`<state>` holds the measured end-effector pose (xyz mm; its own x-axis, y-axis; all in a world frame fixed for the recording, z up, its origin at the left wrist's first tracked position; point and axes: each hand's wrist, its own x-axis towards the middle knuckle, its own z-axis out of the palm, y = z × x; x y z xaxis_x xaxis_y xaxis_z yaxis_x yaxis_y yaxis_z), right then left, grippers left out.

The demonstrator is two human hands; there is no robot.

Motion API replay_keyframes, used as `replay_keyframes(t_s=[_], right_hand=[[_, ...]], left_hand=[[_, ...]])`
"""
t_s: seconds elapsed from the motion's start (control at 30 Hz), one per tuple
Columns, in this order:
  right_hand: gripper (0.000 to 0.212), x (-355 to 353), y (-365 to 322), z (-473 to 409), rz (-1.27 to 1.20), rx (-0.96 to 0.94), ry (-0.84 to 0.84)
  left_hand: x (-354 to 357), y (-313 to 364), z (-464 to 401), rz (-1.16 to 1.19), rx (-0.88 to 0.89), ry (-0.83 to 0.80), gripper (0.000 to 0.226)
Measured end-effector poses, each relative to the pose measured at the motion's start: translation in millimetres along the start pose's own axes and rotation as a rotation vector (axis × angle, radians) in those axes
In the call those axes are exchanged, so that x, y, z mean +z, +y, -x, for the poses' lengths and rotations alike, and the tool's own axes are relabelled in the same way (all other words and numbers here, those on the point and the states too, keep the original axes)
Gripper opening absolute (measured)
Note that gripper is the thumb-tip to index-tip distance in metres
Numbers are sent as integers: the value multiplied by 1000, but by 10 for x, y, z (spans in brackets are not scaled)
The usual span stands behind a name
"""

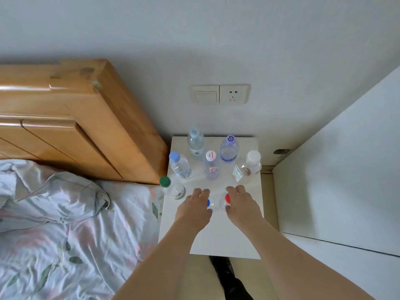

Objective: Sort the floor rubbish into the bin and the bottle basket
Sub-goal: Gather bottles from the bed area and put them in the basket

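Blue-capped bottle: small clear plastic bottle with blue cap [208, 203], upright on front half of white desk [218, 239]; mostly hidden under left hand.
Red-capped bottle: small clear plastic bottle with red cap [225, 201], upright just beside the blue-capped one; partly hidden under right hand.
Left hand: left hand [195, 207] set over blue-capped bottle from the left, fingers curled round it. Appears gripped; exact contact hidden.
Right hand: right hand [240, 204] set over red-capped bottle from the right, fingers curled round it. Appears gripped; exact contact hidden.
Destination: bin and bottle basket not in view.
Neighbouring bottles: clear plastic bottle with green cap [172, 187] at left desk edge, near left hand, leaning in this wide view. Clear bottle with pale blue cap [179, 164], clear bottle with white-and-red printed cap [211, 164], clear bottle with purple cap [229, 150], clear jar-like bottle with white lid [249, 164] and tall clear bottle at rear [195, 141] standing behind.
Risk, knock-over: probable if left wrist swings outward on lift; green-capped bottle likely to topple toward flowered bed sheet [65, 224].
Risk, collision: two gripped bottles nearly touching; simultaneous lift likely to clash.
Risk, slip: light, smooth, probably empty bottles; top-down hold near cap liable to slide.
Risk, carry: destination unseen; both hands occupied, no spare hand for recovery.
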<state>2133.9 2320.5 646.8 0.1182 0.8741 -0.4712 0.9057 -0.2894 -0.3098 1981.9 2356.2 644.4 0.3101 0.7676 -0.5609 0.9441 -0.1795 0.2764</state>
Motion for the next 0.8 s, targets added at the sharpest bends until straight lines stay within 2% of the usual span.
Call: replay_keyframes(t_s=[0.2, 0.4, 0.6, 0.8], right_hand=[[21, 159, 129, -182, -42, -8, -23], [26, -80, -118, -16, 56, -172, -50], [34, -173, -1019, 495, 206, -405, -116], [27, 141, -2245, 1408, 322, -754, -185]], left_hand=[[229, -124, -248, -110, 33, -34, 21], [-88, -240, 154, 96, -63, 47, 26], [-320, -800, 1325, 248, -239, 202, 27], [-107, -1647, 3030, 398, -485, 389, 31]])
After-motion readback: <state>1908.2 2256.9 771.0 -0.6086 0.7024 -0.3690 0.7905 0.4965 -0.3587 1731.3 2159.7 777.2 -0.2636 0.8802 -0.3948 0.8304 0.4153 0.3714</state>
